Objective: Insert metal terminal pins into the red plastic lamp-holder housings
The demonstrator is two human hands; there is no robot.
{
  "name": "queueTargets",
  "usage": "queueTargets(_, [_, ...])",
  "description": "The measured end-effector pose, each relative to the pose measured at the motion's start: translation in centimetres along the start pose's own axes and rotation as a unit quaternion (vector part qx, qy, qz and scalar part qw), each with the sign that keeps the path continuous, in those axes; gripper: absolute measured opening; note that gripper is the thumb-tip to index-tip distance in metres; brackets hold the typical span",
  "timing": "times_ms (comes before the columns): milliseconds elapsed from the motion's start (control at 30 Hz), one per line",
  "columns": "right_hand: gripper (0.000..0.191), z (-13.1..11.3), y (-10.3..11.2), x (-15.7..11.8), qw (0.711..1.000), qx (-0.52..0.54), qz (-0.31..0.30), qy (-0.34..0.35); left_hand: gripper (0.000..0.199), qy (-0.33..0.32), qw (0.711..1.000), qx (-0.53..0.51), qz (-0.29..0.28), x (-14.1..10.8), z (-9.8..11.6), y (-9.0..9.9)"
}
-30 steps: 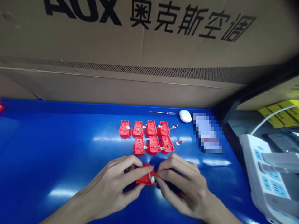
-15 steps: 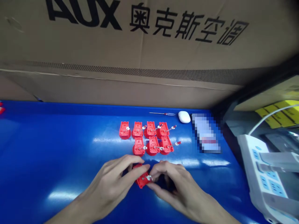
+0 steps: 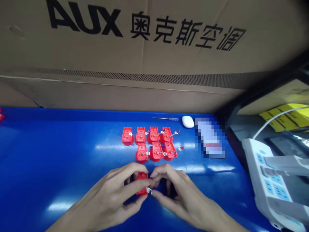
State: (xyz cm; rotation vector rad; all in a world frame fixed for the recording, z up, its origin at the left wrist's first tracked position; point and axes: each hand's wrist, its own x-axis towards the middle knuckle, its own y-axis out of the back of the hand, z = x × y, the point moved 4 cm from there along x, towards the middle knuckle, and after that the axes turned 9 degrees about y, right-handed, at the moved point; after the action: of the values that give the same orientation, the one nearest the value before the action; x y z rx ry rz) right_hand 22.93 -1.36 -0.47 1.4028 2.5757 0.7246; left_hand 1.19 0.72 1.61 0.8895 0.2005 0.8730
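My left hand and my right hand meet low in the middle of the view, with their fingers around a red plastic part. The fingers hide most of it. A small white-and-metal fitting shows at its near end, pinched by my right thumb and forefinger. Just beyond my hands stand several similar red plastic parts in two rows on the blue workbench. Each has a small metal pin or fitting at its side.
Behind the rows lie a thin red-handled screwdriver, a white computer mouse and a pixelated flat box. A white power strip sits at the right. A large AUX cardboard box rises behind the bench.
The red part has turned in my fingers and shifted left, with less of it showing. Both hands have closed in around it, and the whole view has drifted slightly.
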Motion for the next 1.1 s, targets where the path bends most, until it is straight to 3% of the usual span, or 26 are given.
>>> queueTargets(167, [0.034,0.2,0.2,0.1,1.0,-0.008,-0.018,0.001,0.03,0.045,0.999,-0.006,-0.018,-1.1,-0.5,0.2])
queueTargets(367, [0.031,-0.1,0.2,0.0,0.999,-0.033,-0.031,0.006,0.03,0.073,0.994,0.053,0.056,-2.1,-2.3,1.5])
queueTargets(533, [0.034,-0.6,0.1,0.0,0.998,-0.041,-0.051,0.012,0.027,0.11,0.986,0.078,0.099,-0.9,-4.0,3.2])
queueTargets(700, [0.036,-0.5,0.0,0.3,0.998,-0.042,-0.041,0.026,0.034,0.139,0.977,0.082,0.139,0.2,-5.5,3.3])
queueTargets(867, [0.036,-0.4,-0.1,0.4,0.997,-0.047,-0.051,0.031,0.026,0.118,0.976,0.098,0.152,0.1,-5.4,3.2])
queueTargets(1100, [0.038,-0.5,-0.2,0.4,0.996,-0.064,-0.045,0.052,0.046,0.117,0.973,0.119,0.157,0.8,-4.0,4.0])
